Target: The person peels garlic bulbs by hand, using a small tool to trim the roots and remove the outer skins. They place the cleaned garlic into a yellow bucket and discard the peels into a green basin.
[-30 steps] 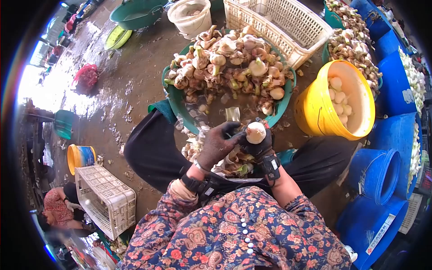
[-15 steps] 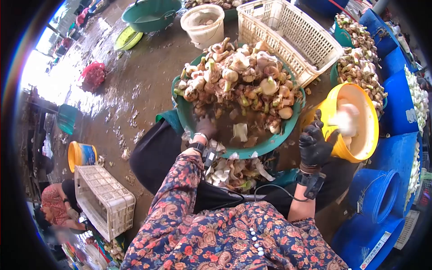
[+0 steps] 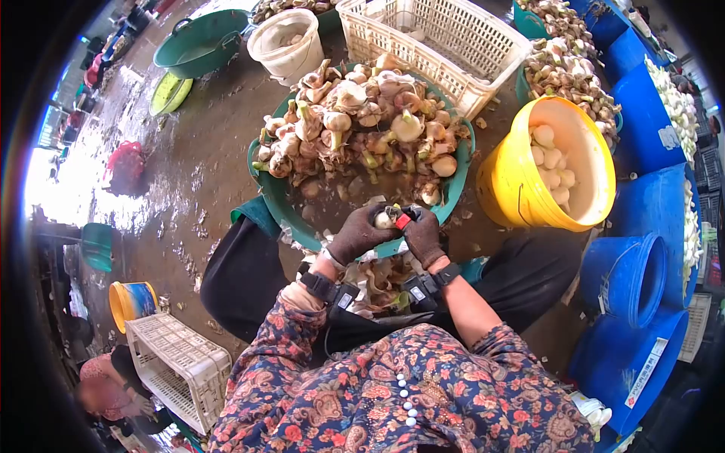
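Both my gloved hands meet over the near rim of a green tub (image 3: pixel 264 198) heaped with unpeeled garlic bulbs (image 3: pixel 370 113). My left hand (image 3: pixel 355 234) is closed around a pale garlic bulb (image 3: pixel 386 220). Against the bulb's right side, my right hand (image 3: pixel 424 235) grips a small red tool (image 3: pixel 403 221); its blade is too small to make out. Peeled bulbs (image 3: pixel 553 166) lie inside the yellow bucket (image 3: pixel 502 185) to the right. Loose skins (image 3: pixel 377 283) are piled below the tub, between my legs.
Behind the tub stand a white crate (image 3: pixel 483 94) and a white bucket (image 3: pixel 291 64). Blue barrels (image 3: pixel 615 279) line the right side. At the lower left are another crate (image 3: pixel 181 362) and a co-worker (image 3: pixel 113 385).
My right hand has moved left from beside the yellow bucket to meet my left hand, which now holds a bulb. The red tool has come into sight. The whole view has shifted.
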The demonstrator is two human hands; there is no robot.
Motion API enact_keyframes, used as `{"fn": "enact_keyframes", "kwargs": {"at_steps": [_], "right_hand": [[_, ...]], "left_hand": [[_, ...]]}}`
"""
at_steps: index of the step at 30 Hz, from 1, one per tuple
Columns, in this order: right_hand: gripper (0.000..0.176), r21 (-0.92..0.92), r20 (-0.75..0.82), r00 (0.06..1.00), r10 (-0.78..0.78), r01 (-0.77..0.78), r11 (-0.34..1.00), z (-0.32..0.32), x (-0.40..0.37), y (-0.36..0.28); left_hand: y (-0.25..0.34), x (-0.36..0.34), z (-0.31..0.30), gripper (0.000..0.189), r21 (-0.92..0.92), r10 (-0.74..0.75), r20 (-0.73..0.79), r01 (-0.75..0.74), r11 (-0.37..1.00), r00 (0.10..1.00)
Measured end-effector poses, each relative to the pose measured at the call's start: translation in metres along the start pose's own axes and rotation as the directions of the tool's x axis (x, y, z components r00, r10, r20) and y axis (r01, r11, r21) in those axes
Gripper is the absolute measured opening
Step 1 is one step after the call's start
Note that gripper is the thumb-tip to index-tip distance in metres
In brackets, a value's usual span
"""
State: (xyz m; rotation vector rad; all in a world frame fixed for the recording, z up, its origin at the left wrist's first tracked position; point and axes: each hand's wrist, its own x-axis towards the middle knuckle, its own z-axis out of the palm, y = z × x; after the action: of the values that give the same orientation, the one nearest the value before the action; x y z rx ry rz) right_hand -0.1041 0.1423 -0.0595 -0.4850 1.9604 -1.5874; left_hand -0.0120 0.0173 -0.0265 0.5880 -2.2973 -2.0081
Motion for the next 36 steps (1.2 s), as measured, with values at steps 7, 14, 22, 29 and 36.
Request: {"fn": "enact_keyframes", "kwargs": {"at_steps": [7, 14, 22, 29, 36], "right_hand": [[0.012, 0.025, 0.238, 0.957, -0.168, 0.167, 0.986, -0.017, -0.014, -0.026], [0.043, 0.409, 0.619, 0.734, 0.280, -0.605, 0.683, -0.016, -0.038, -0.037], [0.034, 0.149, 0.688, 0.715, 0.127, -0.310, 0.939, -0.022, -0.021, 0.003], [0.044, 0.208, 0.719, 0.695, -0.033, -0.169, 0.964, -0.018, -0.030, -0.049], [0.034, 0.754, 0.612, 0.790, -0.030, -0.572, 0.322, -0.007, -0.021, -0.012]], "left_hand": [[0.047, -0.028, -0.011, 0.051, -0.123, -0.160, 0.027, 0.162, 0.979, 0.987], [0.035, -0.041, 0.015, 0.049, -0.181, 0.011, -0.070, -0.023, 0.983, 0.998], [0.021, -0.060, 0.000, 0.027, 0.276, 0.102, -0.058, -0.082, 0.958, 0.993], [0.007, -0.071, 0.002, 0.027, -0.239, -0.284, -0.143, 0.246, 0.939, 0.948], [0.003, -0.068, 0.012, 0.025, -0.788, 0.039, -0.167, -0.157, 0.595, 0.985]]}}
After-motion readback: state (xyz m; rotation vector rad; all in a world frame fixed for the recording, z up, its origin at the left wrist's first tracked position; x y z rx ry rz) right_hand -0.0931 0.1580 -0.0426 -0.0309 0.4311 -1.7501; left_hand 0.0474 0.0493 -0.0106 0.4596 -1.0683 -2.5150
